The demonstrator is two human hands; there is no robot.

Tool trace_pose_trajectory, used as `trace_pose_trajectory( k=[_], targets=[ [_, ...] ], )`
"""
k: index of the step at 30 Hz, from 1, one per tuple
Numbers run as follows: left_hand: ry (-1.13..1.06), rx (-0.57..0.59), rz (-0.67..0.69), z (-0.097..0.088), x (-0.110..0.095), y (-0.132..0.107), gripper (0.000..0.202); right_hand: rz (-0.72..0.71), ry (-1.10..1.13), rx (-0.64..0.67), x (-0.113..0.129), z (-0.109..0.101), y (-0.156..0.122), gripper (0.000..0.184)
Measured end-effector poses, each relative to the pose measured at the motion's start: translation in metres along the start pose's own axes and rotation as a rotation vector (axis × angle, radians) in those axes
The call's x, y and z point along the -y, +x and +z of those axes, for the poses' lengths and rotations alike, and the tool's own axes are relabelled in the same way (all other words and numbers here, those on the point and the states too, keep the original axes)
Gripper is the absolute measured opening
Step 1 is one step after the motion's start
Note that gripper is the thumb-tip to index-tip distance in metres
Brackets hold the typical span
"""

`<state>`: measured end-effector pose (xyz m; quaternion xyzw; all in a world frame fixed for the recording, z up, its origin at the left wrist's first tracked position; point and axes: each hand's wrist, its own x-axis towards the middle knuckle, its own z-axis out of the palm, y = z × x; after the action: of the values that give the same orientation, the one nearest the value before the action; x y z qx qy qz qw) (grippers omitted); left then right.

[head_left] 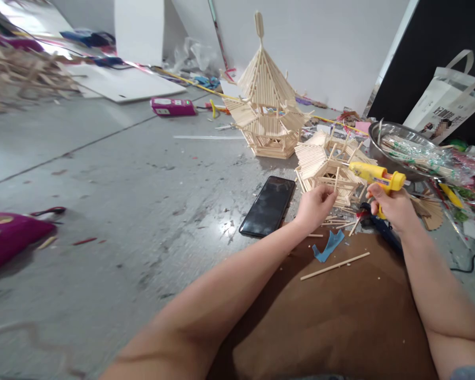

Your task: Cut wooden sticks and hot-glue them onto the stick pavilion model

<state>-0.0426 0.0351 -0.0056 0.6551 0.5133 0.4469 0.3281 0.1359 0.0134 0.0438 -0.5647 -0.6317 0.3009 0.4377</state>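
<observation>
My right hand is wrapped round the grip of a yellow glue gun, whose nozzle points left over a partly built pavilion of wooden sticks. A short wooden stick stands upright in the pinched fingers of my left hand, in front of that pavilion. Whether the stick touches the pavilion I cannot tell. A taller stick pavilion with a pointed roof stands behind it. Loose sticks and a scrap of blue cloth or paper lie near my wrists, beside a single long stick.
A black phone lies left of my left hand. At the right, a metal bowl holds wrapped sticks, with a white bag behind. Purple devices rest on the grey floor. A dark cable runs below the glue gun.
</observation>
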Motion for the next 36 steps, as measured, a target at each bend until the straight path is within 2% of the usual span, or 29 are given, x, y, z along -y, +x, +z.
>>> trace_pose_trajectory(
  k=[4, 7, 11, 15, 36],
  targets=[
    [0.164, 0.02, 0.088, 0.0, 0.005, -0.001, 0.017, 0.079, 0.19, 0.029, 0.011, -0.015, -0.004, 0.038],
    [0.248, 0.031, 0.121, 0.0, 0.006, -0.001, 0.018, 0.106, 0.205, 0.1, 0.018, -0.024, -0.006, 0.037],
    [0.3, 0.042, 0.102, -0.001, 0.007, 0.0, 0.018, 0.123, 0.189, 0.128, 0.019, -0.03, -0.008, 0.036],
    [0.326, 0.039, 0.108, -0.001, 0.008, 0.001, 0.017, 0.108, 0.156, 0.16, 0.021, -0.03, -0.008, 0.039],
    [0.401, 0.051, 0.114, -0.002, 0.007, 0.0, 0.022, 0.086, 0.141, 0.137, 0.02, -0.027, -0.008, 0.033]
  ],
)
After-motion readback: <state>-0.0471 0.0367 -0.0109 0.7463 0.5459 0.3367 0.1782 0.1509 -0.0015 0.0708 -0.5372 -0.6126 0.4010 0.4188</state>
